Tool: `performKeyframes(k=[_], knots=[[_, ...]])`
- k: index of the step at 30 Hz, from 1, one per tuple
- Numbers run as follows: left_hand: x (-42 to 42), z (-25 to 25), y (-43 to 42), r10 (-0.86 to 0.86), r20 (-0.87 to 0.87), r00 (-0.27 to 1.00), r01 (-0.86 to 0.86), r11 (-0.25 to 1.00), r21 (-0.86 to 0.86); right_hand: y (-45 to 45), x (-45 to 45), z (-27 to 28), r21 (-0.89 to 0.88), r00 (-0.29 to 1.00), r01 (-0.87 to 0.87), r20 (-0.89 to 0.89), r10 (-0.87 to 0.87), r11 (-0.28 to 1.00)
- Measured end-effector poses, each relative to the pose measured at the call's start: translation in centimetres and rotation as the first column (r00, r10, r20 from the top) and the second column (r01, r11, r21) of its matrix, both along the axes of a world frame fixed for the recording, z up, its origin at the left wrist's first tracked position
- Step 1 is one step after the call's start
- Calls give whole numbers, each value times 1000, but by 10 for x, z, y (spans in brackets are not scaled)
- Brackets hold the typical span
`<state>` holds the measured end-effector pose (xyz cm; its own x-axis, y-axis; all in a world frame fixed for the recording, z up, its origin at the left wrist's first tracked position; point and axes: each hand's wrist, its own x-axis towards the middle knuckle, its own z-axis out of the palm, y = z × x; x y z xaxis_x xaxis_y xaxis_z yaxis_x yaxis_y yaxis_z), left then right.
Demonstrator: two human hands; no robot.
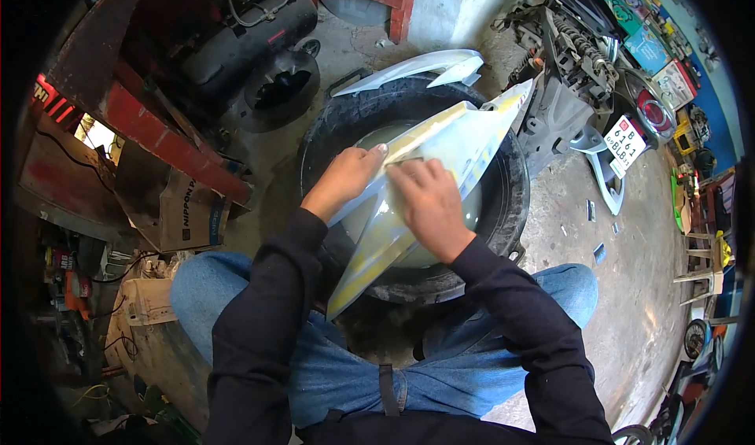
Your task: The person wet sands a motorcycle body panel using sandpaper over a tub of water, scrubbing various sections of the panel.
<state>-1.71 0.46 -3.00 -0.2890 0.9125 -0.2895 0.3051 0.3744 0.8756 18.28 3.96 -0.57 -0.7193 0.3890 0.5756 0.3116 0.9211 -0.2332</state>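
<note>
A pointed motorcycle fairing panel (462,140), white and pale blue with yellowish patches, lies slantwise over a black tub (516,189). My left hand (346,180) is closed on the panel's left edge, thumb on top. On its upper face, near the middle, rests my right hand (434,207), fingers bent and pressed together against the wet surface. It is slightly blurred, and whatever may be under its fingertips is hidden. Cloudy water (470,207) shows in the tub below. Another white panel (405,69) lies across the tub's far rim.
A partly stripped motorcycle (578,59) stands at the right beyond the tub, its license plate (625,142) facing me. At the left are a red metal frame (169,142), a black tank (252,40) and a cardboard box (193,213). Small blue scraps (600,253) lie on the concrete floor.
</note>
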Motion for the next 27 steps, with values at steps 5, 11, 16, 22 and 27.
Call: performKeyframes(k=[5, 11, 16, 22, 27], knots=[[3, 11, -6, 11, 125, 992, -6, 999, -41, 35, 15, 16, -80, 963, 269, -1, -270, 960], [-2, 15, -9, -21, 91, 996, 27, 998, -62, 31, 15, 10, -140, 979, 203, 1, -205, 969], [-7, 24, -13, -106, 182, 978, 122, 989, -81, 29, 13, 9, -147, 982, 186, -14, -190, 972], [-17, 20, -15, -181, 246, 952, 195, 980, -36, 28, 13, 7, -155, 982, 183, -11, -187, 971], [-23, 8, -14, -191, 260, 946, 200, 980, -7, 25, 15, 6, -175, 987, 155, -23, -162, 972]])
